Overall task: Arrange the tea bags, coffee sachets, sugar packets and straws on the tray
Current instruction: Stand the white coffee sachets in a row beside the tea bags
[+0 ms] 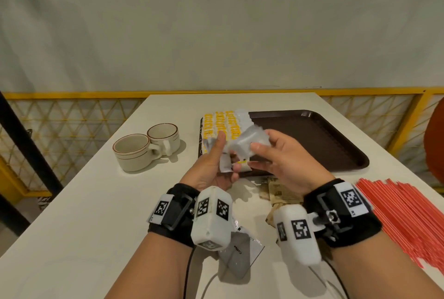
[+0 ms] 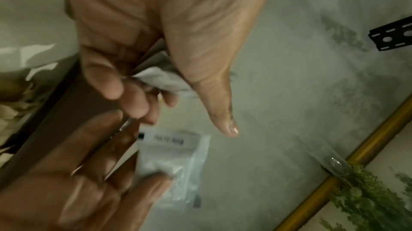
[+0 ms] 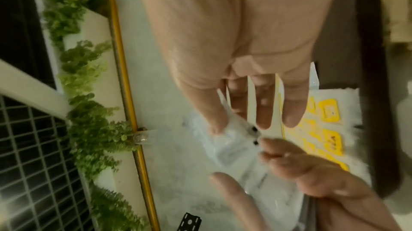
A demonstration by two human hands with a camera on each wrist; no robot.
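Clear-plastic packet, seemingly sugar, is being pinched by the right hand; the left hand is gripping white sachets.

Only 1 legible word: "Coffee", printed small in black on the clear sachet that lay on the table under the wrists. The packet pinched in the right hand carried a dark printed line near its top edge, too blurred to read. The yellow tea bag tags at the tray's left end had print, unreadable. The wristbands bore square black-and-white marker codes, no letters I could make out.
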